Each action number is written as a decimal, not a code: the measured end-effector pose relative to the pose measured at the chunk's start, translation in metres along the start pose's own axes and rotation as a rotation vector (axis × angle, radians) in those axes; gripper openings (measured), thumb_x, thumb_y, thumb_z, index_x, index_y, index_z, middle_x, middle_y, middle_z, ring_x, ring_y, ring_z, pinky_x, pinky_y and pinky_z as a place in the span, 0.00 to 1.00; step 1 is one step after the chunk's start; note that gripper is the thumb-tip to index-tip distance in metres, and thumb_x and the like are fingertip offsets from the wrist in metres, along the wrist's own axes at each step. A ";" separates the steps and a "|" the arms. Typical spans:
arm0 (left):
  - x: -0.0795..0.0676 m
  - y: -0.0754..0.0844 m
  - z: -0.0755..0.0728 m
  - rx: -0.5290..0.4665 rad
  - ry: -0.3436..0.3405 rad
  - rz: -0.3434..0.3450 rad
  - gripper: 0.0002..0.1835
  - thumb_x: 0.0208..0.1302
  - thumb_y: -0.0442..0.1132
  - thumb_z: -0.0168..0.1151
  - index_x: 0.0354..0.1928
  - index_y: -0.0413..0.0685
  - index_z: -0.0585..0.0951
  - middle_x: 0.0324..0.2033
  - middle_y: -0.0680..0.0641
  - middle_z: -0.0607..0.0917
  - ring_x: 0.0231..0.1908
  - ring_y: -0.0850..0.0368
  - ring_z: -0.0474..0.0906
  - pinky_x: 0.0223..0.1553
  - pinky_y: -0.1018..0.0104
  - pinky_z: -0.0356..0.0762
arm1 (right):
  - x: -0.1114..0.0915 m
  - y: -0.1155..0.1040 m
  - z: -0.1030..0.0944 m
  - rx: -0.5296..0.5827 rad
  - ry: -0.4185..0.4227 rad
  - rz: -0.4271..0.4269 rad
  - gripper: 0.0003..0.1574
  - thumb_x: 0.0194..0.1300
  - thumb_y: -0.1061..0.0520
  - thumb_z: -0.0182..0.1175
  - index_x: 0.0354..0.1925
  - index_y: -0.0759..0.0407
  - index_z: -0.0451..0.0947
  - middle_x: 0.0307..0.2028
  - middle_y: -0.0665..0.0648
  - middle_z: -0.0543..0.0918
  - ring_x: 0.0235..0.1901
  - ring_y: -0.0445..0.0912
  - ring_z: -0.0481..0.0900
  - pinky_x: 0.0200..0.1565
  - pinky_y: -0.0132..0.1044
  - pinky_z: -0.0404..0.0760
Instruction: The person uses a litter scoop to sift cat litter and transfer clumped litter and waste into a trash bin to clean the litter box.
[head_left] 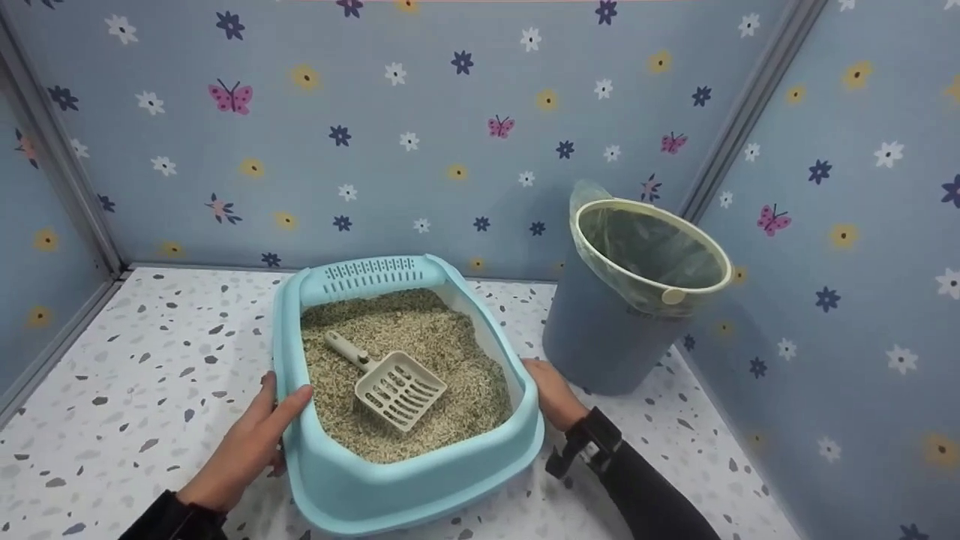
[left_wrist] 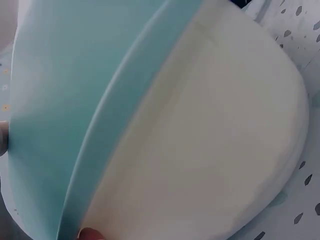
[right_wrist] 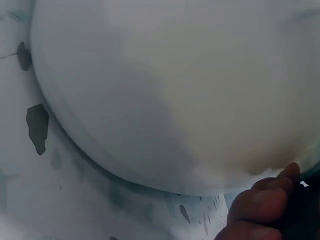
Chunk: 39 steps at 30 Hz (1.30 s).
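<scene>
A light blue litter box (head_left: 420,499) holds brownish litter (head_left: 420,322). On the litter lies a beige slotted litter scoop (head_left: 401,390), its handle toward the back left. My left hand (head_left: 251,439) grips the box's left side, thumb over the blue rim and fingers beneath. In the left wrist view, a fingertip (left_wrist: 91,234) shows under the rim beside the pale lower wall (left_wrist: 215,125). My right hand (head_left: 553,394) holds the opposite side, its thumb out of sight. In the right wrist view, curled fingers (right_wrist: 257,205) lie against the white lower wall (right_wrist: 150,100).
A blue-grey trash bin (head_left: 607,337) with a cream rim and clear liner stands at the back right, close to my right hand. Flower-patterned panels (head_left: 420,172) enclose the back and sides. The speckled surface (head_left: 135,390) extends left of the box.
</scene>
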<state>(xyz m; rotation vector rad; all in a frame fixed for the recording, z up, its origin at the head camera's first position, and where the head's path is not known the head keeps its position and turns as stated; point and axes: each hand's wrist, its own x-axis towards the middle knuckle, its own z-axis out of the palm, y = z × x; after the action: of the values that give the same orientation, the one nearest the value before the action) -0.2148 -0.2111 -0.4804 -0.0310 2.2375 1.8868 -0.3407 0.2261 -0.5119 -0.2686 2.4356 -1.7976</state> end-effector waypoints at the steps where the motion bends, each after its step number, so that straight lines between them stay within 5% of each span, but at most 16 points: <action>1: 0.000 0.000 0.000 0.002 0.001 -0.005 0.56 0.87 0.68 0.48 0.88 0.50 0.22 0.87 0.27 0.35 0.25 0.53 0.70 0.24 0.63 0.74 | 0.000 0.001 0.001 0.001 0.019 -0.003 0.27 0.89 0.47 0.51 0.46 0.64 0.89 0.36 0.54 0.85 0.40 0.47 0.81 0.49 0.40 0.80; 4: 0.003 0.000 -0.002 0.000 0.003 0.003 0.56 0.87 0.67 0.49 0.89 0.51 0.24 0.86 0.26 0.38 0.23 0.56 0.68 0.22 0.63 0.74 | -0.005 0.002 0.006 0.002 0.072 -0.014 0.27 0.89 0.48 0.52 0.51 0.67 0.90 0.39 0.57 0.88 0.42 0.48 0.83 0.50 0.40 0.81; 6: 0.006 -0.001 -0.005 -0.005 0.005 0.018 0.54 0.87 0.66 0.50 0.90 0.54 0.26 0.84 0.24 0.50 0.24 0.55 0.72 0.22 0.63 0.76 | -0.008 0.002 0.008 -0.008 0.096 -0.022 0.28 0.89 0.47 0.53 0.54 0.68 0.90 0.39 0.57 0.89 0.43 0.48 0.83 0.51 0.39 0.81; 10: 0.018 -0.004 -0.011 -0.018 0.001 0.043 0.52 0.87 0.64 0.50 0.91 0.58 0.28 0.85 0.25 0.51 0.52 0.38 0.84 0.33 0.59 0.84 | -0.018 0.002 0.015 -0.054 0.137 -0.017 0.33 0.90 0.42 0.51 0.54 0.67 0.91 0.39 0.56 0.89 0.43 0.47 0.83 0.53 0.41 0.80; 13: 0.024 -0.006 -0.017 0.003 -0.003 0.028 0.53 0.87 0.66 0.48 0.90 0.55 0.28 0.88 0.30 0.34 0.76 0.23 0.66 0.52 0.48 0.87 | -0.029 0.001 0.021 -0.064 0.157 -0.006 0.36 0.91 0.40 0.48 0.57 0.66 0.91 0.44 0.58 0.91 0.47 0.47 0.85 0.57 0.43 0.80; 17: 0.028 -0.008 -0.022 0.023 0.000 0.035 0.53 0.86 0.67 0.47 0.90 0.52 0.30 0.88 0.35 0.29 0.82 0.20 0.49 0.70 0.30 0.75 | -0.041 -0.001 0.026 -0.035 0.158 0.000 0.36 0.92 0.40 0.47 0.58 0.66 0.90 0.45 0.58 0.91 0.48 0.47 0.86 0.58 0.43 0.80; 22: 0.028 -0.007 -0.022 -0.001 -0.005 0.100 0.51 0.87 0.64 0.46 0.91 0.51 0.31 0.88 0.36 0.30 0.84 0.22 0.46 0.69 0.23 0.72 | -0.040 -0.006 0.019 -0.091 0.108 -0.013 0.36 0.92 0.40 0.47 0.41 0.63 0.89 0.33 0.54 0.86 0.39 0.47 0.84 0.51 0.42 0.81; 25: 0.029 -0.006 -0.021 -0.017 -0.006 0.130 0.49 0.88 0.62 0.47 0.92 0.52 0.33 0.89 0.36 0.31 0.84 0.23 0.46 0.67 0.22 0.72 | -0.034 -0.016 0.009 -0.225 0.093 -0.028 0.38 0.92 0.38 0.45 0.31 0.58 0.83 0.26 0.51 0.80 0.32 0.46 0.80 0.44 0.41 0.79; 29: 0.030 -0.005 -0.019 -0.013 -0.008 0.129 0.50 0.88 0.61 0.48 0.91 0.51 0.33 0.88 0.34 0.30 0.83 0.21 0.48 0.67 0.22 0.72 | -0.025 -0.047 -0.008 -0.431 0.200 -0.087 0.37 0.92 0.38 0.45 0.29 0.55 0.81 0.25 0.51 0.78 0.28 0.47 0.75 0.38 0.43 0.75; 33: 0.031 -0.005 -0.017 -0.006 -0.018 0.120 0.50 0.88 0.61 0.49 0.91 0.49 0.32 0.88 0.32 0.29 0.82 0.21 0.51 0.68 0.25 0.75 | -0.011 -0.098 -0.016 -0.558 0.263 -0.238 0.29 0.91 0.45 0.51 0.31 0.54 0.81 0.25 0.52 0.77 0.26 0.49 0.74 0.35 0.45 0.74; 39: 0.032 -0.007 -0.016 0.008 -0.016 0.111 0.50 0.88 0.61 0.48 0.91 0.48 0.32 0.88 0.34 0.29 0.84 0.22 0.47 0.72 0.28 0.71 | 0.014 -0.171 0.007 -0.787 -0.035 -0.484 0.19 0.86 0.50 0.61 0.33 0.52 0.80 0.26 0.49 0.75 0.25 0.45 0.71 0.32 0.42 0.73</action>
<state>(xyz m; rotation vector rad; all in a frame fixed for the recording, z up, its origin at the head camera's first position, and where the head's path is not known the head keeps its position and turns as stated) -0.2478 -0.2241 -0.4907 0.1114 2.2796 1.9260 -0.3393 0.1677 -0.3509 -0.9997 3.1139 -0.7980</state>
